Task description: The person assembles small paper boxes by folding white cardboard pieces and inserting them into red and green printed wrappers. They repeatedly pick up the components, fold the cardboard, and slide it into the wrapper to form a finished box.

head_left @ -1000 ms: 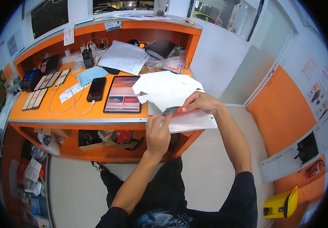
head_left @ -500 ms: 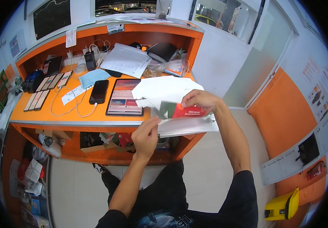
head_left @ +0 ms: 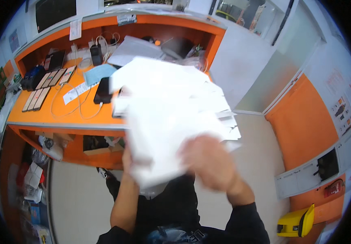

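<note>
A large white paper sheet (head_left: 167, 134), blurred by motion, is raised above the front of the counter. My left hand (head_left: 129, 162) grips its lower left edge, with most of the fingers hidden behind it. Over the sheet's lower right part is my right hand (head_left: 210, 164), too smeared to show its fingers or whether it touches the sheet. More white papers (head_left: 159, 75) lie fanned out behind, reaching past the counter's right side. They cover most of the tablet (head_left: 118, 109), leaving only its left edge in sight.
On the orange counter (head_left: 33, 116) are a charging black phone (head_left: 103, 90), a blue face mask (head_left: 98, 75), several small phone-shaped items (head_left: 36, 99) and cables. Papers and bags crowd the back shelf. A yellow bin (head_left: 296, 221) stands on the floor at right.
The red and green card that my right hand held is no longer visible. A white sheet is now lifted toward me, and both hands have come lower. The tablet has become mostly covered.
</note>
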The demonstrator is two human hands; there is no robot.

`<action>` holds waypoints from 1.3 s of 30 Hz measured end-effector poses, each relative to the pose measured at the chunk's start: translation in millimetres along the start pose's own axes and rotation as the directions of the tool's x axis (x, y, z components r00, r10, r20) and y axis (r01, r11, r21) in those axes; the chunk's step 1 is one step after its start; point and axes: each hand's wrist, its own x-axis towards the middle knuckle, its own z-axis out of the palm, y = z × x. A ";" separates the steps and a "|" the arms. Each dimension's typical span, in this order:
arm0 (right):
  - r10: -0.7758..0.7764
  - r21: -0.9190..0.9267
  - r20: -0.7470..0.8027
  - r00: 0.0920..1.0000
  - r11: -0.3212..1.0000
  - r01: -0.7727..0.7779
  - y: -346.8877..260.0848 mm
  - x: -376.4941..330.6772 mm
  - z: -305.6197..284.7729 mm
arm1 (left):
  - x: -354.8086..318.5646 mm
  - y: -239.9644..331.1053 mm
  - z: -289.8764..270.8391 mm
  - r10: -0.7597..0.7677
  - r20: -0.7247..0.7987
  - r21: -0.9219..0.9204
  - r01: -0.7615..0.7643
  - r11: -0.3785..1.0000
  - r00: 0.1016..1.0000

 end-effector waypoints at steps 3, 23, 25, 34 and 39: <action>-0.048 0.168 -0.003 0.999 0.985 0.048 -39.5 -35.8 72.3 | -68.8 4.3 -64.6 -0.214 -0.081 -0.011 0.214 0.977 0.973; 0.939 0.664 0.050 0.341 0.223 -0.714 -14.5 -97.5 125.2 | -149.8 13.2 -82.7 -0.162 -0.352 0.136 0.221 0.966 0.922; 0.860 0.624 0.363 0.360 0.062 -0.779 -0.7 -114.3 122.5 | -152.7 18.8 -90.1 -0.173 -0.358 0.377 0.312 0.872 0.918; 0.537 0.228 0.327 0.777 0.753 -0.617 -44.4 -109.1 169.5 | -163.3 59.5 -85.6 -0.054 -0.423 0.709 0.368 0.601 0.904; 0.579 0.490 0.391 0.716 0.528 -0.694 -22.4 -114.2 163.6 | -176.5 70.4 -97.7 0.000 -0.312 0.904 0.297 0.307 0.950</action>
